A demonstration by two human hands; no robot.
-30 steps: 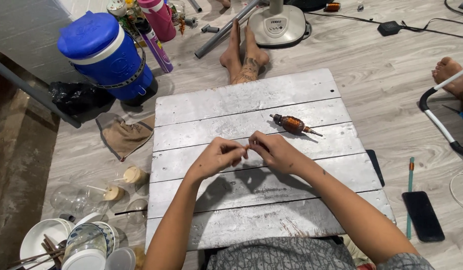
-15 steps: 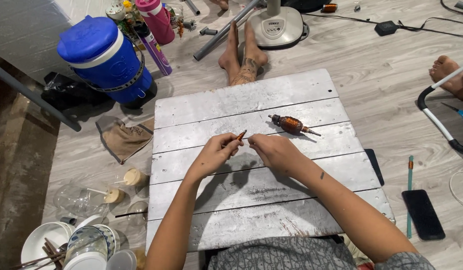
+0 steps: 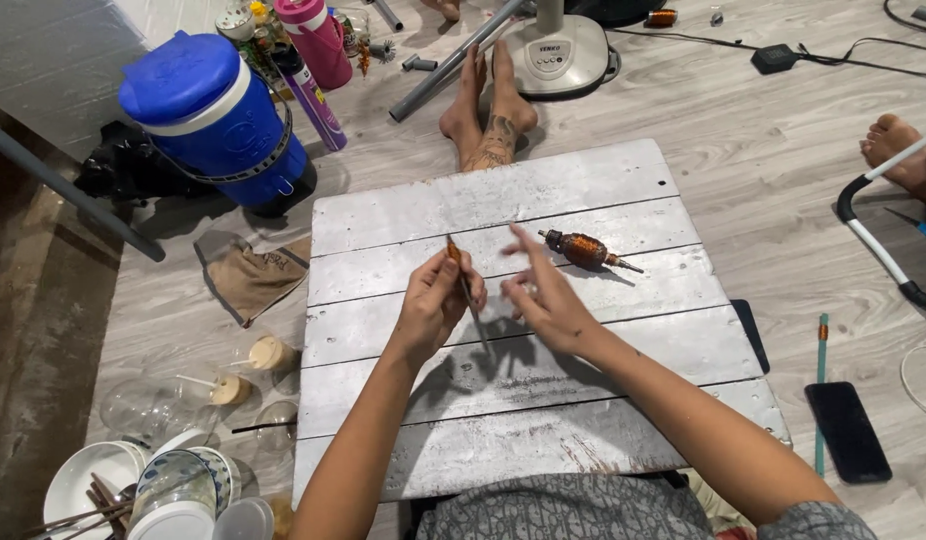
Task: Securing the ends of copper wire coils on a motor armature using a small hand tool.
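My left hand grips a thin metal shaft with a small copper-wound end, held upright and slightly tilted over the white plank board. My right hand hovers just to its right with fingers spread and nothing in it. A copper-wound motor armature lies on the board beyond my right hand, apart from both hands.
Another person's bare feet rest at the board's far edge, and a foot shows at right. A blue water cooler, a pink bottle, a fan base, bowls and cups, and a black phone surround the board.
My hands were joined around the small shaft a second ago. My right hand has let go and spread its fingers; my left hand keeps the shaft and has tipped it more upright.
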